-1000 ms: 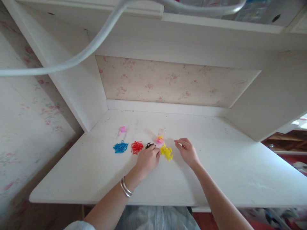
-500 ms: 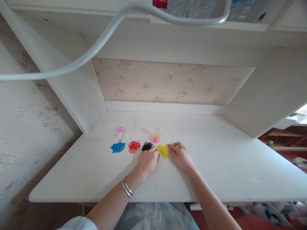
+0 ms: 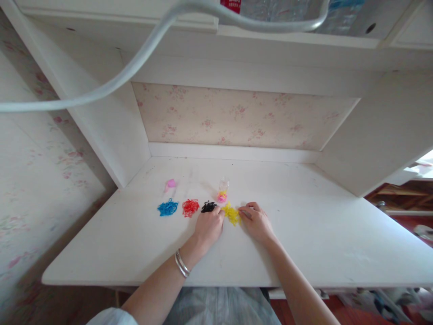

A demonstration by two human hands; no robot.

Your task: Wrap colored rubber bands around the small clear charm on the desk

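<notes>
A loose pile of yellow rubber bands (image 3: 231, 214) lies on the white desk between my two hands. At its left edge is my left hand (image 3: 210, 222), fingers curled and pressed together, with whatever they pinch hidden. My right hand (image 3: 255, 220) touches the right edge of the pile, thumb and fingers closed; what is between them is too small to make out. Behind the left hand, a black pile of bands (image 3: 208, 206) is partly covered. Just beyond the yellow pile stands a small clear container (image 3: 222, 195) with pink and yellow bits in its bottom.
A red pile of bands (image 3: 191, 207) and a blue pile (image 3: 168, 207) lie in a row to the left. Behind them is a small pink piece (image 3: 171, 183). A white cable (image 3: 149, 49) hangs across the upper view, in front of the shelf.
Both hands stay at the yellow pile with almost no movement. The whole view has shifted very slightly.
</notes>
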